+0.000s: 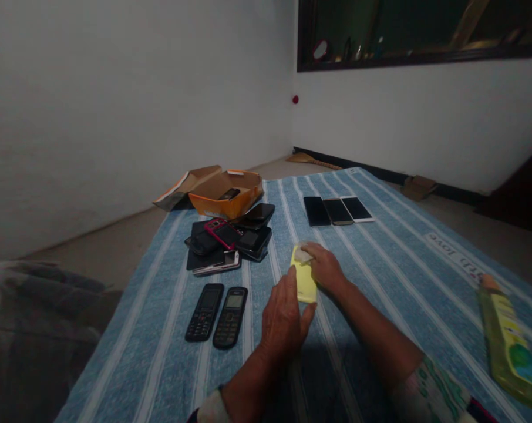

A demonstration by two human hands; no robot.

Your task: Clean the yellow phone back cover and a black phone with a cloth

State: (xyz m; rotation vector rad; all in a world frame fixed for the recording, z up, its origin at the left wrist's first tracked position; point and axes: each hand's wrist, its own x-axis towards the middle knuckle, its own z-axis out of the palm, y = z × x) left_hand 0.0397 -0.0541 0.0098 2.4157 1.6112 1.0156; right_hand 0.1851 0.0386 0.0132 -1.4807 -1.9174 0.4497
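A bright yellow phone (306, 286), apparently back side up, lies flat on a blue striped cloth. My left hand (283, 314) grips it at the near end, fingers along its left edge and thumb at its bottom edge. Pressed against the phone's far end is a crumpled whitish wipe (302, 255), pinched in the closed fingers of my right hand (324, 265). Left of my hands, two dark keypad phones lie side by side, one (205, 312) slightly farther left than the other (230, 318).
Several mixed phones (222, 235) are piled before an open orange cardboard box (228, 202) holding a phone. Three touchscreen phones (337, 211) lie in a row beyond my right hand. A bottle of yellowish liquid (508, 341) lies at the right. White walls (138, 88) stand behind.
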